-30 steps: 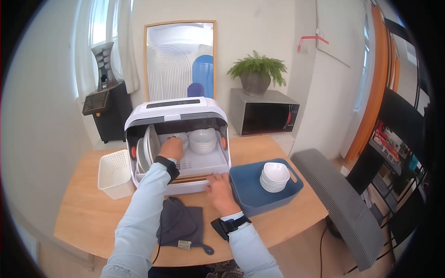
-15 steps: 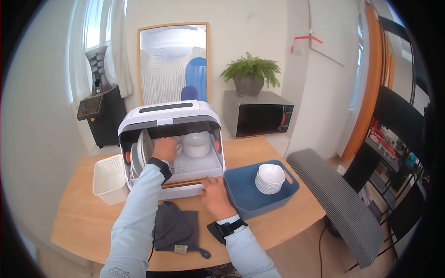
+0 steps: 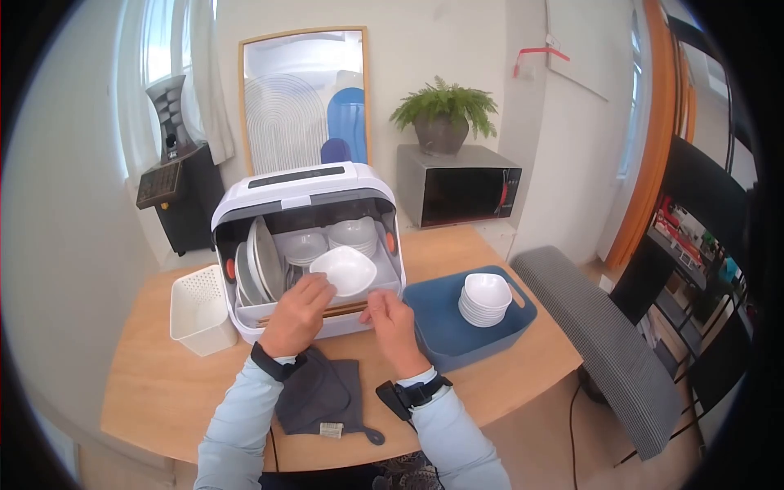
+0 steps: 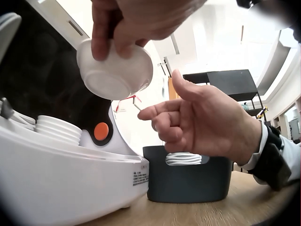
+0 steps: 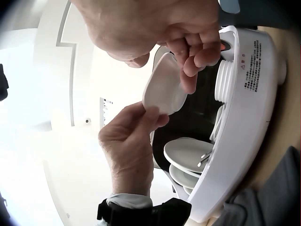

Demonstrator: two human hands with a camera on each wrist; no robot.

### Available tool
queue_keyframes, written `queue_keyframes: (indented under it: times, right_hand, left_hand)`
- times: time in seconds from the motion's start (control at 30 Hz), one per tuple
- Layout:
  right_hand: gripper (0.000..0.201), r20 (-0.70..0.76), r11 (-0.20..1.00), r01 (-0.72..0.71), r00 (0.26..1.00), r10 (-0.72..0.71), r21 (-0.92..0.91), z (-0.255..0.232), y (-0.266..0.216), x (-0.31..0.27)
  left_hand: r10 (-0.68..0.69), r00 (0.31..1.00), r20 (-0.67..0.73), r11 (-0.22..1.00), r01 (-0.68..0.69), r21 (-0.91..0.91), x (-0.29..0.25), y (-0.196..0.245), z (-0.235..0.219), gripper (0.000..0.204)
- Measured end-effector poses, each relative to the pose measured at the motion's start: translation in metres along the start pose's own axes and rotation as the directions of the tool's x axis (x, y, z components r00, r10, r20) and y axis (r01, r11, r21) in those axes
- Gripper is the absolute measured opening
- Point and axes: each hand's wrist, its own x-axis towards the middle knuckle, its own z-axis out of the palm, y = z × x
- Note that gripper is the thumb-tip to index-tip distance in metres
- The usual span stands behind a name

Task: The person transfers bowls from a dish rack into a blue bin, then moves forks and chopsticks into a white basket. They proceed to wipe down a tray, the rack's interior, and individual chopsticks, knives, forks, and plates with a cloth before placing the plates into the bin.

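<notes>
My left hand [image 3: 296, 317] pinches the rim of a white bowl [image 3: 346, 270] between thumb and fingers. The bowl is raised in front of a white dish cabinet [image 3: 309, 333], whose front stands open. My right hand [image 3: 392, 325] is just right of the bowl, fingers loosely bent and holding nothing. In the left wrist view the bowl's underside faces the camera, with the right hand's palm below and beside it. Inside the cabinet, plates [image 3: 263, 253] stand upright at the left, and stacked bowls [image 3: 353, 237] sit at the back right.
A blue bin [image 3: 441, 327] holding a stack of white bowls [image 3: 485, 300] stands right of the cabinet. To its left is a white perforated basket [image 3: 200, 314]. A dark grey cloth [image 3: 322, 396] lies in front, and chopsticks [image 3: 343, 309] lie along the cabinet's front edge.
My left hand has come out of the cabinet toward me with a white bowl from inside. The right hand has left the cabinet's front edge and lifted slightly toward the bowl.
</notes>
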Motion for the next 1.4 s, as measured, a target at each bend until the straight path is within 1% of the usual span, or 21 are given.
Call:
queue_keyframes:
  times: [0.07,0.2,0.3,0.4,0.5,0.6,0.63,0.7,0.77,0.8,0.87,0.97,1.07,1.17,1.27,1.4]
  right_hand:
    - [0.032,0.046,0.994,-0.079,0.996,0.075,0.082,0.000,-0.005,-0.002]
    - [0.022,0.111,0.938,-0.216,0.975,0.192,0.271,-0.003,-0.005,-0.001]
    - [0.018,0.058,0.904,-0.254,0.967,0.250,0.343,-0.003,-0.001,0.000]
    - [0.017,-0.010,0.934,-0.219,0.973,0.232,0.283,-0.004,-0.010,0.000]
    - [0.019,-0.085,0.976,-0.140,0.984,0.156,0.165,-0.006,-0.024,-0.002]
    - [0.021,-0.222,0.998,-0.042,0.974,0.051,0.048,-0.022,-0.037,0.000]
    - [0.021,-0.292,0.999,-0.029,0.956,0.021,-0.023,-0.032,-0.040,0.002]
    - [0.023,-0.416,0.986,-0.019,0.908,-0.052,-0.165,-0.058,-0.043,0.006]
    - [0.047,-0.527,0.907,-0.208,0.850,-0.018,-0.367,-0.091,-0.042,0.006]
    - [0.052,-0.567,0.883,-0.246,0.823,-0.027,-0.400,-0.103,-0.045,0.004]
    - [0.051,-0.615,0.809,-0.361,0.789,-0.002,-0.465,-0.124,-0.039,0.002]
    - [0.045,-0.636,0.723,-0.455,0.772,0.027,-0.521,-0.142,-0.017,0.000]
    - [0.036,-0.640,0.656,-0.491,0.768,0.016,-0.573,-0.152,0.003,0.005]
    - [0.029,-0.660,0.561,-0.496,0.741,-0.125,-0.663,-0.155,0.007,0.007]
    - [0.026,-0.660,0.517,-0.551,0.751,-0.037,-0.656,-0.161,-0.001,0.010]
    - [0.024,-0.665,0.530,-0.517,0.736,-0.127,-0.672,-0.169,0.010,0.014]
  left_hand:
    - [0.070,0.995,0.069,0.997,-0.067,-0.038,-0.002,0.006,-0.003,0.039]
    - [0.089,0.992,0.089,0.995,-0.084,-0.060,-0.005,0.009,0.000,0.040]
    - [0.084,0.991,0.101,0.992,-0.073,-0.103,-0.007,0.004,0.007,0.039]
    - [-0.053,0.998,-0.046,0.981,0.043,-0.191,0.003,0.008,0.002,0.037]
    - [-0.246,0.955,-0.168,0.955,0.208,-0.213,-0.003,-0.004,-0.001,0.035]
    - [-0.238,0.957,-0.168,0.965,0.213,-0.155,-0.007,-0.018,-0.007,0.030]
    - [-0.215,0.958,-0.190,0.973,0.193,-0.127,-0.007,-0.021,-0.008,0.027]
    - [-0.232,0.955,-0.183,0.969,0.211,-0.127,-0.009,-0.026,-0.011,0.025]
    - [-0.245,0.952,-0.185,0.967,0.226,-0.117,-0.010,-0.029,-0.012,0.022]
    - [-0.244,0.953,-0.182,0.967,0.225,-0.118,-0.010,-0.030,-0.012,0.021]
    - [-0.243,0.954,-0.176,0.967,0.225,-0.118,-0.011,-0.031,-0.012,0.020]
    - [-0.251,0.956,-0.153,0.965,0.234,-0.121,-0.012,-0.033,-0.010,0.017]
    - [-0.256,0.957,-0.134,0.964,0.241,-0.115,-0.014,-0.034,-0.008,0.014]
    - [-0.262,0.957,-0.124,0.962,0.248,-0.116,-0.015,-0.035,-0.008,0.012]
    - [-0.276,0.955,-0.112,0.958,0.263,-0.116,-0.016,-0.036,-0.008,0.011]
    - [-0.296,0.951,-0.089,0.952,0.286,-0.111,-0.019,-0.038,-0.005,0.009]
